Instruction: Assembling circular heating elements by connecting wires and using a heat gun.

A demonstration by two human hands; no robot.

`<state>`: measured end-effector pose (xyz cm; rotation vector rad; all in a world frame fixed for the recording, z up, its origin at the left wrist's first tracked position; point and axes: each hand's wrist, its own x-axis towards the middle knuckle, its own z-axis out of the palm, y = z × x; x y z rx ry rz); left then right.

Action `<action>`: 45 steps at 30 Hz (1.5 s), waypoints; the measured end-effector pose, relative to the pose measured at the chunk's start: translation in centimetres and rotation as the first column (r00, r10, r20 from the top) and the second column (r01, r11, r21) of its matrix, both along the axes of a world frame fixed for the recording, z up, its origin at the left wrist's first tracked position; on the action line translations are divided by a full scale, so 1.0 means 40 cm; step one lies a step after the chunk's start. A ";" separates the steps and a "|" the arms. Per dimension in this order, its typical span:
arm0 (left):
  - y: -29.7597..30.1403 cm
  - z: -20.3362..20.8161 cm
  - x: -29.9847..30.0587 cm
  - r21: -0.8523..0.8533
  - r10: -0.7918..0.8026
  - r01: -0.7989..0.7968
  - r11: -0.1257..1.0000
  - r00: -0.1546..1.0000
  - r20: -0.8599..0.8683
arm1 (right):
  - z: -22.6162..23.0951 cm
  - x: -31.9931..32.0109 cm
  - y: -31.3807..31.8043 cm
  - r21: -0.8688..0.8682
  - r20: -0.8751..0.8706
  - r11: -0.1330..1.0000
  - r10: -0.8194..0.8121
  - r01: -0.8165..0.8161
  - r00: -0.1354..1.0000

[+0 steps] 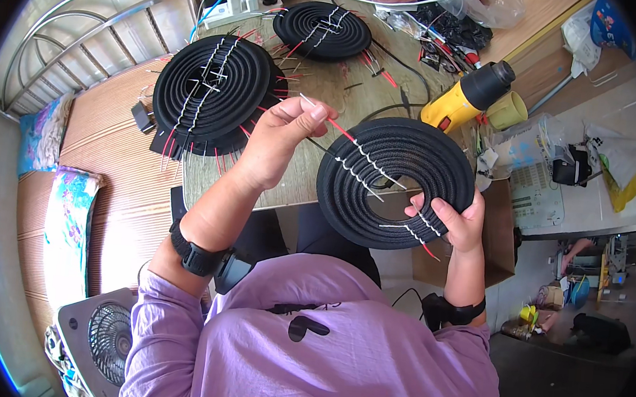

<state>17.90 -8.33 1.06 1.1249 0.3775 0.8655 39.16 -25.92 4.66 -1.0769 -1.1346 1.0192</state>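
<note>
A black corrugated ring (344, 201), which looks like a speaker spider, is held tilted above the table's front edge. Its right rim is in my right hand (463, 220), thumb on the top face and a fingertip showing through the centre hole. Pale twisted wire leads (360, 154) are threaded across its ridges in two places. One lead runs out from the upper left rim in a red sleeve (341, 129). My left hand (287, 131) pinches that sleeved lead between thumb and fingers, and its bare tip sticks up past them.
Similar spiders with leads are stacked (167, 102) at the table's left, with another pile (303, 27) behind. A yellow and black heat gun (455, 105) stands beyond the held ring, beside a yellow cup (509, 111). Power strip (233, 6) and cables lie at the back. A cardboard box (490, 259) sits below right.
</note>
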 end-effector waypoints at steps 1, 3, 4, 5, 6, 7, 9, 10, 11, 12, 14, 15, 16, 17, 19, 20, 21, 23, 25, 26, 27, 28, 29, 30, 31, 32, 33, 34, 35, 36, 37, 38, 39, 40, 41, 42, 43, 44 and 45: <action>0.001 0.001 -0.001 -0.005 -0.011 0.011 1.000 1.000 -0.008 | 0.001 0.001 0.001 -0.003 0.001 1.000 0.002 -0.002 1.000; 0.003 0.003 -0.005 -0.008 -0.020 0.020 1.000 1.000 -0.015 | 0.006 0.008 0.003 0.004 0.011 1.000 0.005 -0.005 1.000; 0.004 0.002 -0.006 -0.028 -0.007 0.007 1.000 1.000 -0.010 | 0.010 0.013 0.003 0.009 0.020 1.000 0.005 -0.005 1.000; 0.005 0.001 -0.007 -0.047 0.005 -0.006 0.999 1.000 -0.005 | 0.012 0.015 0.004 0.015 0.030 1.000 0.005 -0.005 1.000; 0.005 0.001 -0.007 -0.067 0.018 -0.018 0.998 1.000 -0.001 | 0.012 0.014 0.005 0.015 0.031 1.000 0.006 -0.006 1.000; 0.006 0.001 -0.008 -0.066 0.019 -0.019 0.998 1.000 0.000 | 0.012 0.012 0.007 0.014 0.027 1.000 0.001 -0.002 1.000; 0.007 0.001 -0.006 -0.047 0.034 -0.033 0.998 0.999 0.015 | 0.012 0.007 0.008 0.011 0.019 1.000 -0.010 0.009 1.000; 0.007 0.000 -0.005 -0.038 0.040 -0.039 0.998 0.999 0.023 | 0.011 0.005 0.008 0.010 0.019 1.000 -0.010 0.010 1.000; 0.007 0.001 -0.004 -0.040 0.039 -0.038 0.998 0.999 0.024 | 0.009 0.003 0.009 0.011 0.012 1.000 -0.014 0.014 1.000; 0.006 0.002 -0.003 -0.030 0.049 -0.048 0.998 0.999 0.016 | 0.008 0.001 0.008 0.012 0.004 1.000 -0.018 0.018 1.000; 0.007 0.005 -0.002 -0.010 0.070 -0.070 0.997 0.998 -0.001 | 0.006 0.001 0.008 0.012 -0.003 1.000 -0.023 0.023 1.000; 0.009 0.003 -0.003 -0.010 0.070 -0.070 0.997 0.998 -0.001 | 0.006 0.002 0.009 0.011 0.005 1.000 -0.018 0.017 1.000; 0.012 -0.002 -0.005 0.009 0.059 -0.059 0.998 0.998 -0.007 | 0.006 0.003 0.010 0.009 0.013 1.000 -0.012 0.012 1.000; 0.015 -0.006 -0.006 0.028 0.048 -0.047 0.998 0.999 -0.014 | 0.006 0.004 0.010 0.007 0.021 1.000 -0.007 0.007 1.000; 0.015 -0.006 -0.008 0.046 0.036 -0.035 0.998 0.999 -0.022 | 0.007 0.005 0.009 0.003 0.013 1.000 -0.009 0.009 1.000; 0.012 0.000 -0.008 0.012 0.003 -0.003 1.000 1.000 -0.014 | 0.007 0.006 0.009 0.000 0.005 1.000 -0.011 0.011 1.000; 0.009 0.007 -0.010 -0.022 -0.030 0.029 0.999 1.000 -0.005 | 0.007 0.007 0.008 -0.004 -0.003 1.000 -0.013 0.013 1.000; 0.003 0.013 -0.009 -0.057 -0.062 0.062 0.996 0.998 0.004 | 0.009 0.008 0.009 -0.004 0.001 1.000 -0.013 0.013 1.000; -0.004 0.016 -0.006 0.016 -0.049 0.050 0.999 0.999 -0.013 | 0.012 0.009 0.009 -0.002 0.011 1.000 -0.015 0.015 1.000; -0.005 0.017 -0.005 0.052 -0.043 0.044 0.998 0.999 -0.021 | 0.011 0.009 0.008 -0.003 0.010 1.000 -0.015 0.015 1.000; -0.005 0.016 -0.005 0.052 -0.043 0.044 0.998 0.999 -0.022 | 0.010 0.008 0.009 0.001 0.008 1.000 -0.017 0.017 1.000; -0.003 0.015 -0.005 0.055 -0.044 0.045 0.997 0.999 -0.020 | 0.009 0.007 0.009 0.006 0.005 1.000 -0.019 0.019 1.000; -0.001 0.013 -0.004 0.058 -0.045 0.046 0.997 0.999 -0.018 | 0.008 0.006 0.009 0.010 0.003 1.000 -0.021 0.021 1.000; 0.000 0.012 -0.004 0.061 -0.046 0.047 0.997 0.999 -0.016 | 0.007 0.006 0.009 0.010 0.002 1.000 -0.022 0.022 1.000; 0.001 0.010 -0.004 0.060 -0.046 0.047 0.997 0.999 -0.017 | 0.006 0.005 0.009 0.003 -0.005 1.000 -0.023 0.023 1.000; 0.001 0.008 -0.004 0.067 -0.038 0.038 0.997 0.999 -0.009 | 0.004 0.005 0.009 -0.003 -0.012 1.000 -0.023 0.023 1.000; 0.000 0.006 -0.004 0.073 -0.029 0.029 0.997 1.000 -0.001 | 0.003 0.005 0.009 -0.009 -0.020 1.000 -0.024 0.023 1.000; 0.001 0.006 -0.004 0.080 -0.020 0.019 0.997 1.000 0.007 | 0.001 0.007 0.009 -0.009 -0.020 1.000 -0.024 0.023 1.000; 0.001 0.006 -0.004 0.080 -0.020 0.019 0.997 1.000 0.007 | -0.001 0.010 0.008 0.000 -0.031 1.000 0.000 0.000 1.000; 0.001 0.006 -0.005 0.082 -0.019 0.018 0.996 1.000 0.007 | -0.002 0.014 0.007 0.009 -0.041 1.000 0.023 -0.023 0.999; 0.002 0.006 -0.006 0.084 -0.018 0.018 0.996 1.000 0.008 | -0.003 0.016 0.008 0.018 -0.050 0.999 0.047 -0.046 0.998; 0.002 0.006 -0.006 0.086 -0.018 0.017 0.996 1.000 0.009 | -0.003 0.014 0.009 0.019 -0.050 0.999 0.048 -0.047 0.998; 0.002 0.005 -0.006 0.085 -0.018 0.017 0.996 1.000 0.009 | -0.001 0.011 0.010 0.010 -0.038 1.000 0.029 -0.029 0.999; 0.003 0.005 -0.005 0.085 -0.021 0.020 0.996 1.000 0.012 | 0.000 0.008 0.011 0.003 -0.025 1.000 0.011 -0.011 1.000; 0.004 0.004 -0.005 0.086 -0.024 0.023 0.996 1.000 0.014 | 0.001 0.007 0.012 -0.005 -0.012 1.000 -0.007 0.007 1.000; 0.005 0.004 -0.004 0.086 -0.028 0.026 0.996 0.999 0.017 | 0.000 0.007 0.012 -0.005 -0.011 1.000 -0.008 0.008 1.000; 0.006 0.003 -0.003 0.087 -0.029 0.027 0.996 0.999 0.018 | -0.002 0.007 0.013 0.001 -0.012 1.000 -0.013 0.013 1.000; 0.005 0.002 -0.003 0.088 -0.026 0.024 0.996 0.999 0.019 | -0.004 0.007 0.013 0.006 -0.013 1.000 -0.018 0.018 1.000; 0.005 0.002 -0.003 0.090 -0.022 0.020 0.996 1.000 0.021 | -0.005 0.007 0.013 0.011 -0.014 1.000 -0.022 0.022 1.000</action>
